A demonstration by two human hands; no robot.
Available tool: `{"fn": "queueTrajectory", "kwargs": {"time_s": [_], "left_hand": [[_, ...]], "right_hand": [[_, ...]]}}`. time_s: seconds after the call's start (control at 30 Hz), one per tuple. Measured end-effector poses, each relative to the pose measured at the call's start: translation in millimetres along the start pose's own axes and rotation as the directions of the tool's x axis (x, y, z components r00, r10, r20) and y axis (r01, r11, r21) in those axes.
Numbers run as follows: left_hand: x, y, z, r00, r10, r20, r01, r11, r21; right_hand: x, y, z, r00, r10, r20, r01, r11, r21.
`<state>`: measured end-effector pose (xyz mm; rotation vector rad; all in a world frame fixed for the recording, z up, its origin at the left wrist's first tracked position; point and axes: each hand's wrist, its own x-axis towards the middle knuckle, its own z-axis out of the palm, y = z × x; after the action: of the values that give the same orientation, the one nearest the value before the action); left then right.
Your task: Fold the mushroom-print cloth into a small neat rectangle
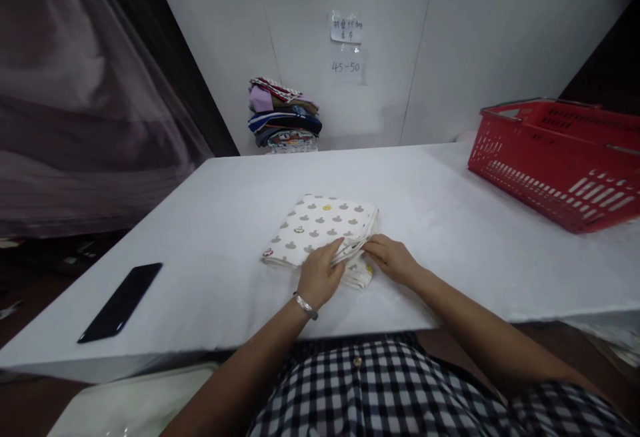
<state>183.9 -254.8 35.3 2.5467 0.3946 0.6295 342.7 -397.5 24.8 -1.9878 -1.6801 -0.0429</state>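
A folded white cloth with grey patterned prints [320,227] lies on the white table [450,223] in front of me. My left hand [320,275] rests on its near edge, fingers curled over the fabric and gripping it. My right hand [393,258] pinches the cloth's near right corner, where the layers bunch up. A silver bracelet circles my left wrist.
A black phone [120,301] lies near the table's left front edge. A red plastic basket [555,160] stands at the right. A stack of folded clothes [284,117] sits against the back wall. A paper note [346,28] hangs on the wall.
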Motion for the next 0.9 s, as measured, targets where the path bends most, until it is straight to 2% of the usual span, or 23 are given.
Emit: {"fn": "queueTrajectory", "kwargs": {"time_s": [0.1,0.17,0.33,0.43,0.57,0.63,0.8,0.9], "left_hand": [[-2,6,0.9,0.993,0.072,0.092,-0.086,0.984,0.158],[1,7,0.7,0.991,0.05,0.125,-0.078,0.971,0.226],[18,2,-3.8,0.978,-0.18,0.109,0.148,0.957,0.249],[23,0,-5.5,0.97,-0.218,0.107,0.192,0.958,0.215],[21,1,-4.1,0.981,-0.174,0.089,0.147,0.957,0.249],[19,2,-3.3,0.986,-0.148,0.073,0.123,0.954,0.272],[14,1,-2.1,0.997,0.072,0.012,-0.073,0.97,0.232],[8,6,0.5,0.986,0.13,0.107,-0.152,0.958,0.244]], "right_hand": [[2,-2,-2,1.0,-0.002,0.016,0.001,1.0,0.011],[2,-2,-1,1.0,-0.007,0.002,0.007,1.0,0.021],[-5,-4,4,0.988,0.096,-0.122,-0.092,0.995,0.038],[-7,-9,10,0.997,0.079,-0.014,-0.079,0.996,-0.035],[3,-13,16,0.978,0.136,0.161,-0.104,0.976,-0.193],[8,-13,16,0.97,0.126,0.209,-0.082,0.974,-0.21],[5,-11,8,0.994,0.001,0.108,0.019,0.983,-0.183],[-2,-9,7,0.996,-0.05,0.069,0.063,0.978,-0.199]]}}
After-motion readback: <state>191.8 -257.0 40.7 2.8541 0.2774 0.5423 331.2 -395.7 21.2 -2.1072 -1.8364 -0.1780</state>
